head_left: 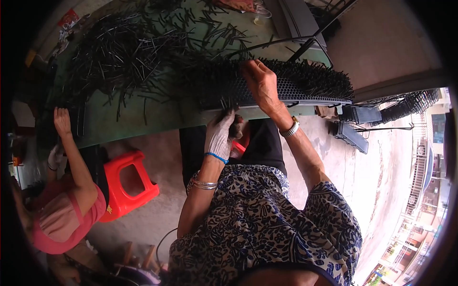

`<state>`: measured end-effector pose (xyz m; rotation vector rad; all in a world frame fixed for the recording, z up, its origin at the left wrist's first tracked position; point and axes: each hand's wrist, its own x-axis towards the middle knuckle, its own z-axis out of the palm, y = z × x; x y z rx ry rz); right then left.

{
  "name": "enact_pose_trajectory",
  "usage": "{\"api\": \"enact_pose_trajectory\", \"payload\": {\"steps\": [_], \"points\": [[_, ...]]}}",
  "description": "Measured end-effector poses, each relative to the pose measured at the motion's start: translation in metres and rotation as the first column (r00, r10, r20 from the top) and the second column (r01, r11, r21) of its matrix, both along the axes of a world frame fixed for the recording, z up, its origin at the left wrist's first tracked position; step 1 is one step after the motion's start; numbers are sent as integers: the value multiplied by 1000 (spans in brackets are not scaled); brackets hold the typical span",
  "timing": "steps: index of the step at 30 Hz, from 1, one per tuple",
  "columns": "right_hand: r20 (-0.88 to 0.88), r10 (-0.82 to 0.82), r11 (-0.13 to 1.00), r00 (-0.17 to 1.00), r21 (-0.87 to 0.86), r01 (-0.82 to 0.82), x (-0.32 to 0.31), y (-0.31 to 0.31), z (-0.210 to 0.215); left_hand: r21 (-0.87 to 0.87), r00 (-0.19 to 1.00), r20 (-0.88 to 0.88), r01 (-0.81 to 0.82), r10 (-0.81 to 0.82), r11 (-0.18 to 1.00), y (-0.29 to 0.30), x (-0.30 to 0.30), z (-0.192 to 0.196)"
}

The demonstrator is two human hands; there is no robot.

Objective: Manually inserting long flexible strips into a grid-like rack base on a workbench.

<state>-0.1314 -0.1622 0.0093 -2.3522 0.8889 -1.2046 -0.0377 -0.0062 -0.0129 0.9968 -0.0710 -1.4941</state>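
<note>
Left hand (220,135), gloved, sits at the near edge of the counter (119,121). Grip closed around a small bunch of thin dark rods (228,104), held at the front lip of the perforated rack (286,88).

Right hand (260,82), bare, is up on top of the rack, fingers curled down among the rods already standing in it. Can't tell if it pinches one or just presses; the fingertips are hidden in the bristle of rods.

Rack: long dark plate with rows of holes, lying across the right part of the counter, packed with upright rods from the middle to its right end.

Loose pile of rods (124,52) spreads over the left and far part of the green counter, well apart from the rack's right end.

Another person's hand (62,121) rests on the counter's left edge, near the pile. Red plastic stool (125,183) on the floor between the two people. More filled racks (405,107) stacked further right.
</note>
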Motion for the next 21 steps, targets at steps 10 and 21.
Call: {"api": "enact_pose_trajectory", "payload": {"steps": [10,21], "points": [[-150,76,958,986,286,-31,-11,28,28,-82,998,-56,-18,14,996,5,0,6],[24,-29,863,999,505,12,-28,30,41,-40,999,36,-4,6,999,2,-5,10]]}}
